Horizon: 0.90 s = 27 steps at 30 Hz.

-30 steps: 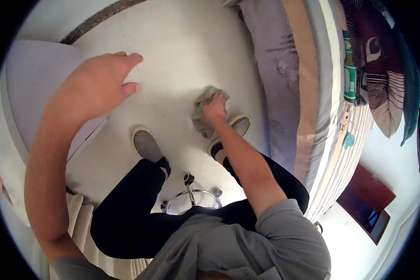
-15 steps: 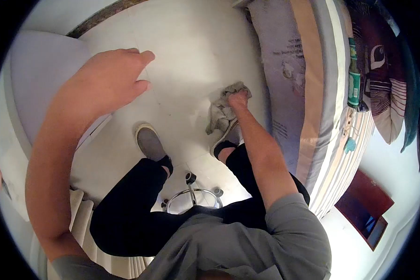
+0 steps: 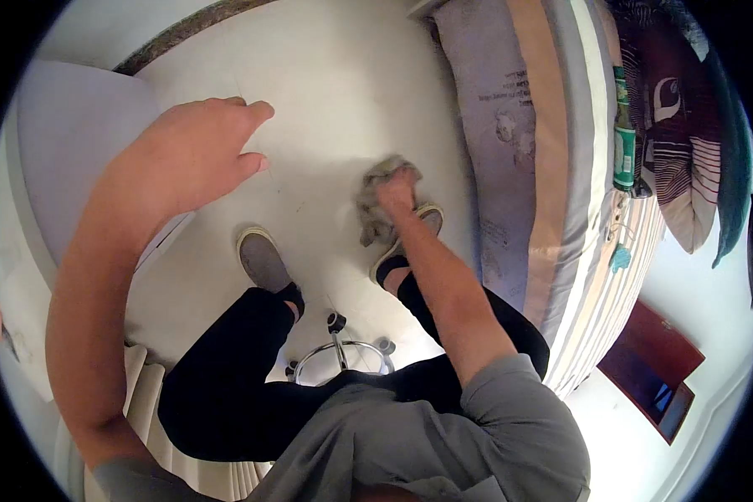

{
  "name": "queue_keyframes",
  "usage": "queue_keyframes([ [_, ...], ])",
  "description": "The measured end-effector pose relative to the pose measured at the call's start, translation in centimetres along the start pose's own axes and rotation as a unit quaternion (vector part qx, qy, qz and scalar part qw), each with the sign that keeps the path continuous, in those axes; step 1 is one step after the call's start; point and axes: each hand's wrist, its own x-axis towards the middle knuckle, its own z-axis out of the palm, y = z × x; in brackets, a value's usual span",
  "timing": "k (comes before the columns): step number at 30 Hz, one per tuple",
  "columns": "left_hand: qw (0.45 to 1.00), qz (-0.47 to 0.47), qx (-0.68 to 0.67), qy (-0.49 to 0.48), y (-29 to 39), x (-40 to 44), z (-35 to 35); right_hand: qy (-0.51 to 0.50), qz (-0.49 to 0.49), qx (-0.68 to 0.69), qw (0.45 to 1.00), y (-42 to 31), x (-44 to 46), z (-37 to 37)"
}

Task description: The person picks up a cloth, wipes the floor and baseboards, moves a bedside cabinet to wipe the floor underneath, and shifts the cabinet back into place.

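Observation:
A crumpled grey cloth (image 3: 375,197) lies on the pale floor (image 3: 335,109) beside my right shoe (image 3: 429,219). My right hand (image 3: 398,191) presses on it with the fingers bunched in the fabric; the fingertips are partly blurred. Raised at the left, my left hand (image 3: 201,151) holds nothing, its thumb and forefinger apart. Behind that hand is a pale lilac panel (image 3: 75,125).
A bed with a striped cover (image 3: 552,167) runs along the right, bearing a green bottle (image 3: 624,151) and cushions (image 3: 678,159). My left shoe (image 3: 262,259) is on the floor. Between my legs stands a wheeled chrome stool base (image 3: 343,351). Dark edging (image 3: 176,33) borders the upper left.
My right hand and the cloth moved right toward the bed, then back left to beside my right shoe. My left hand has shifted only slightly and remains raised.

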Motion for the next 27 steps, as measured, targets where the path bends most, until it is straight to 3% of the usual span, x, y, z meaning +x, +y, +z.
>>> queue_keyframes([
  [4,1.0,-0.023,0.002,0.018,0.0,-0.4,0.1,0.036,-0.072,0.043,0.996,2.4,1.1,1.5],
  [5,1.0,-0.027,0.001,0.014,-0.1,-0.5,0.3,-0.013,-0.093,-0.091,0.991,5.2,5.8,3.0],
  [7,1.0,-0.007,0.006,0.009,-0.1,-0.3,0.4,-0.006,-0.004,0.093,0.996,3.0,4.1,-1.6],
  [8,1.0,-0.007,0.005,0.009,0.1,-0.3,0.4,-0.006,-0.004,0.092,0.996,3.2,3.6,0.3],
  [11,1.0,-0.008,-0.008,0.0,0.7,-0.1,0.1,-0.014,-0.053,-0.106,0.993,2.9,2.3,3.6],
  [13,1.0,-0.01,-0.021,0.013,0.3,-0.2,0.2,-0.035,-0.063,0.02,0.997,-0.3,-2.7,-0.3],
  [16,1.0,-0.024,-0.012,0.008,0.1,-0.2,0.3,-0.046,-0.107,-0.072,0.991,2.2,0.3,0.0],
  [20,0.999,0.016,0.0,0.032,0.0,-0.3,0.6,-0.039,-0.046,0.006,0.998,1.3,0.9,-3.3],
  [22,0.999,-0.018,-0.024,-0.012,0.7,-0.2,-0.1,-0.118,-0.073,-0.062,0.988,-0.1,-1.0,-4.4],
  [23,0.999,-0.016,-0.026,-0.011,0.6,-0.3,0.2,-0.117,-0.071,-0.064,0.989,0.2,-1.9,-4.7],
  [25,0.999,-0.011,-0.007,0.037,-0.1,-0.2,1.1,-0.056,-0.055,0.075,0.994,1.4,-1.7,-2.6],
  [27,1.0,-0.007,-0.013,0.021,-0.1,-0.3,0.5,-0.041,-0.058,0.076,0.995,3.6,1.8,-1.8],
])
